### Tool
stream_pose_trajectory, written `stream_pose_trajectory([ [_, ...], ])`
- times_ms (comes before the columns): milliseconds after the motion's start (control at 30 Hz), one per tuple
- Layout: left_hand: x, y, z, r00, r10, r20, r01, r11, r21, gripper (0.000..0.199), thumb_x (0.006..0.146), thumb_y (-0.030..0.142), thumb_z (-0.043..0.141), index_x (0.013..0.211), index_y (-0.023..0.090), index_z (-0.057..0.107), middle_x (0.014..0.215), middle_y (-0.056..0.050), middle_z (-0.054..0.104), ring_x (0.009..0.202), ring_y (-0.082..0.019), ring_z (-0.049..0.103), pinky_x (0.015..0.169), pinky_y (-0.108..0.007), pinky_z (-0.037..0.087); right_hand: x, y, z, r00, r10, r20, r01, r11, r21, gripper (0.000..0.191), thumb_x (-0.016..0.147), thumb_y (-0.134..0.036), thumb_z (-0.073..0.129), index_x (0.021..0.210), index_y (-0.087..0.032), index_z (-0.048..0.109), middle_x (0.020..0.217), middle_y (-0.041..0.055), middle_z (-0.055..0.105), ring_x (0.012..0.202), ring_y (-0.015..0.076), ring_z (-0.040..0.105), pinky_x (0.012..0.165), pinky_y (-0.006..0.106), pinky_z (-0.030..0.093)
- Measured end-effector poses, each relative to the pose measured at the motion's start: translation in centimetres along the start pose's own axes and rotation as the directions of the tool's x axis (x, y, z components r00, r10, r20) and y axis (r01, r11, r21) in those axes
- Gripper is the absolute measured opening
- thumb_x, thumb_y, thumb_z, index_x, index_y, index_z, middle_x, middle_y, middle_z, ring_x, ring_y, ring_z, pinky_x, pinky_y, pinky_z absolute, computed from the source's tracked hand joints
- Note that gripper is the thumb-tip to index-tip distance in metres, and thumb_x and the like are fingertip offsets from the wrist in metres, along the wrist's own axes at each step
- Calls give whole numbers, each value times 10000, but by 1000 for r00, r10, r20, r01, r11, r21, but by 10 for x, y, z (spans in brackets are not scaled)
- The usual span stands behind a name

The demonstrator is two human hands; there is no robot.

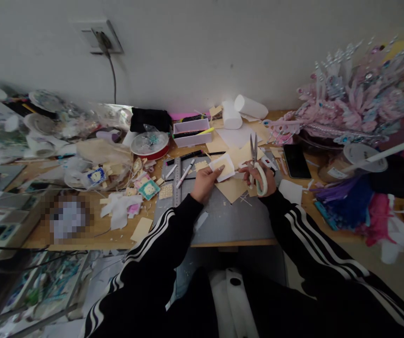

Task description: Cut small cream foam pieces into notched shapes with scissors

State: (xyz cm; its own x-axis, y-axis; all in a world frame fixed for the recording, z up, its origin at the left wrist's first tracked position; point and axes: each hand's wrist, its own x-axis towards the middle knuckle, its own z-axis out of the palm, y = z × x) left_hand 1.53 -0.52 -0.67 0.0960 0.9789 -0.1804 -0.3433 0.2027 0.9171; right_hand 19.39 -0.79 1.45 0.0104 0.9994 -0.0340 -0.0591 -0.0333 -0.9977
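Observation:
My left hand (204,182) pinches a small piece of white paper (225,165) with a cream-coloured piece on it, above the grey mat (219,220). A pair of scissors (257,164) with pale handles is in my right hand (258,177), blades pointing up and slightly apart, just right of the paper. Beneath and behind both hands lie cream sheets of card (232,189). Left of my left hand are a metal ruler (177,188), a white marker (185,173) and a small cream grid-patterned square (165,190).
A lilac box (192,133) of markers and white rolls (251,107) stand by the wall. A black phone (296,161) lies to the right, near pink crowns (360,98) and a clear tub (362,159). Plastic bags (99,162) and a ribbon spool (149,143) crowd the left.

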Motion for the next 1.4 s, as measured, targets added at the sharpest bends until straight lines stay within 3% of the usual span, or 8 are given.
stream_pose_trajectory([
  [100,2,3,-4,999,23,-30,-24,1000,-19,487,580,501,862,816,93,739,760,-107,753,840,-268,720,689,-327,579,-2,-5,-1,987,96,125,-97,995,2,610,546,-717,747,842,-218,560,730,45,721,533,154,599,410,247,468],
  [233,5,5,-8,995,75,-69,-77,996,-33,485,585,523,854,801,105,733,765,-89,756,820,-239,721,693,-311,583,-8,-12,-2,907,268,325,-269,962,-42,620,529,-727,763,802,-203,575,687,56,707,526,167,612,428,279,518],
  [333,8,9,-12,986,107,-128,-117,990,-77,475,590,506,857,826,114,728,812,-77,762,841,-222,722,731,-312,593,-15,-14,-2,858,297,420,-290,953,-83,593,548,-690,780,796,-188,586,602,20,666,438,139,566,395,264,498],
  [467,11,15,-18,969,108,-221,-142,979,-146,444,610,447,861,860,110,715,874,-78,765,881,-215,725,784,-331,606,-22,-10,0,805,324,497,-269,946,-181,555,575,-644,793,780,-160,614,536,-3,633,369,109,515,344,230,452],
  [600,10,19,-19,968,56,-243,-93,985,-146,402,661,402,839,902,108,709,879,-93,765,847,-221,738,754,-323,615,-25,-1,6,760,429,488,-308,899,-310,499,603,-596,795,762,-152,632,490,-16,612,330,100,505,316,210,427],
  [867,7,22,-14,974,-28,-223,-1,992,-129,405,723,377,806,988,96,685,805,-84,759,683,-186,736,642,-276,613,-24,7,10,773,452,445,-319,884,-343,494,555,-540,836,747,-142,614,461,-34,593,305,89,487,287,193,404],
  [1400,4,22,-10,974,-33,-222,7,993,-117,381,738,369,793,986,94,700,851,-109,759,769,-227,751,689,-322,627,-23,11,11,789,409,459,-263,899,-350,452,562,-517,827,743,-147,639,475,-34,593,314,88,499,287,189,421],
])
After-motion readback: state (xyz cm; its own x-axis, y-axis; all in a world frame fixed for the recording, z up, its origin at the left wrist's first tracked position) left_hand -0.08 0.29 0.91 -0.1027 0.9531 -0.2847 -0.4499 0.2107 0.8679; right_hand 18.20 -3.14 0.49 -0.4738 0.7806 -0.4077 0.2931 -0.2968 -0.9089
